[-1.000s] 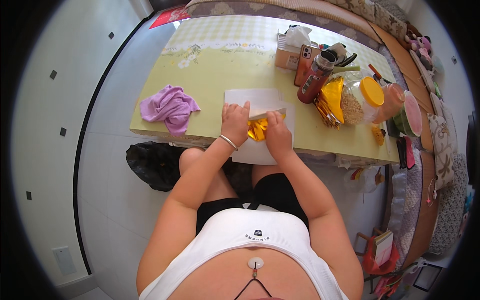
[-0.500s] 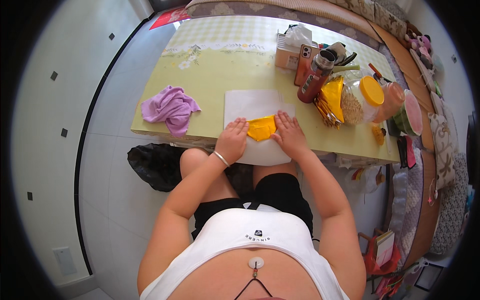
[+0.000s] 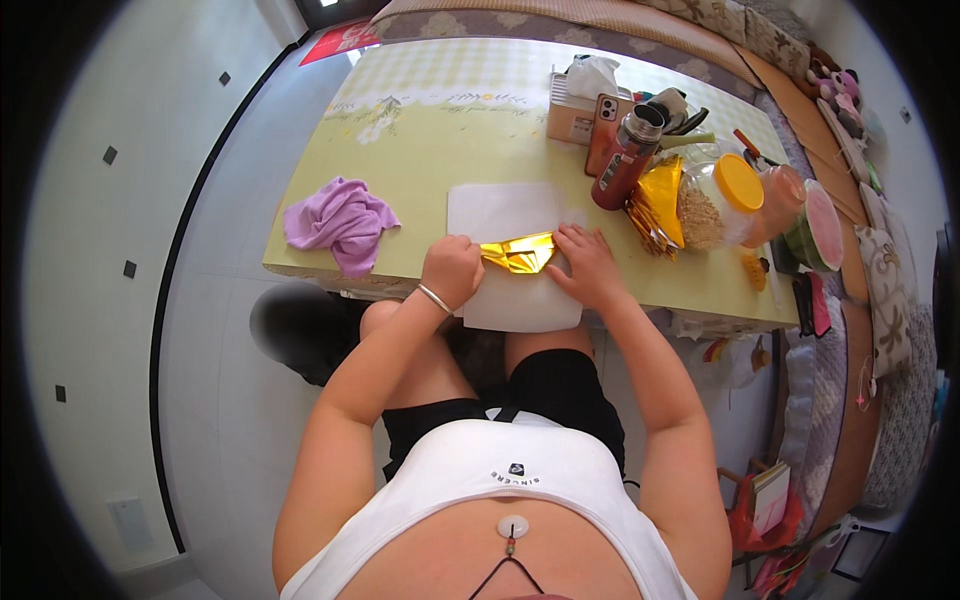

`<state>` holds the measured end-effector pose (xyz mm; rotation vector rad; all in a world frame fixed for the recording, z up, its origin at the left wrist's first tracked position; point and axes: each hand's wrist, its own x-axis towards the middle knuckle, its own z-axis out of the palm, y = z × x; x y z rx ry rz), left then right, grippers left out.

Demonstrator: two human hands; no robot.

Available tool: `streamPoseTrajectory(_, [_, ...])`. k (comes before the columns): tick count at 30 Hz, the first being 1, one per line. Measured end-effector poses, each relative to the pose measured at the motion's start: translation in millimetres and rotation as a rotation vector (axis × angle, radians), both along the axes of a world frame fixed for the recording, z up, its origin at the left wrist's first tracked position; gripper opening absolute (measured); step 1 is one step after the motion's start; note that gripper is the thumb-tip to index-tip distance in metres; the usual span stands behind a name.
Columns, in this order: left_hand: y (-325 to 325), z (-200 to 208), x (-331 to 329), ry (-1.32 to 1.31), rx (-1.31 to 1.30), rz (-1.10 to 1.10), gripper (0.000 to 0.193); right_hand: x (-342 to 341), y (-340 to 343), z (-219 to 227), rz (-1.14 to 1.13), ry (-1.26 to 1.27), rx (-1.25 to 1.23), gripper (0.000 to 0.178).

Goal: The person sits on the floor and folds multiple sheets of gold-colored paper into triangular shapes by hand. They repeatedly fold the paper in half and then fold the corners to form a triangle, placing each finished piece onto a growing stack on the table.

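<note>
A folded piece of shiny gold foil paper [image 3: 520, 254] lies between my hands over white paper [image 3: 500, 208] at the table's front edge. Its left end is pinched in my closed left hand [image 3: 452, 270], which wears a silver bangle. My right hand [image 3: 590, 264] holds the other end, fingers on top and thumb along the near side. The foil's left part looks narrow and drawn out. What lies under my fingers is hidden.
Left on the table [image 3: 420, 150] lies a crumpled purple cloth [image 3: 342, 224]. To the right stand a red thermos [image 3: 625, 165], a phone [image 3: 604, 130], gold foil sheets [image 3: 656, 205], a yellow-lidded jar [image 3: 715, 200] and a cut watermelon [image 3: 815, 230]. A black bag [image 3: 295, 325] is below.
My left hand has gone from lying flat to closed, moving slightly left with the foil's end. The foil is stretched longer to the left. My right hand stays at its right end.
</note>
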<state>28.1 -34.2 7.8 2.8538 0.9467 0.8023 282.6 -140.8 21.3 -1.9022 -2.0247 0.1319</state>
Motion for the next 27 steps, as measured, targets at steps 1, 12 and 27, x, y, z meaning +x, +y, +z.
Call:
streamPoseTrajectory(1, [2.4,-1.6,0.0,-0.055,-0.02,0.012,0.011,0.5,2.3,-1.0,0.005,0.01,0.059,0.05])
streamPoseTrajectory(12, [16.6,-12.0,-0.7,-0.991,-0.946,0.122,0.015,-18.9,33.2,-10.6,-0.206,1.214,0.27,0.009])
streamPoseTrajectory(27, [11.3,1.5,-5.7,-1.228,-1.278,0.166,0.014,-27.9,10.0,-8.9,-0.18,1.442,0.299,0.009])
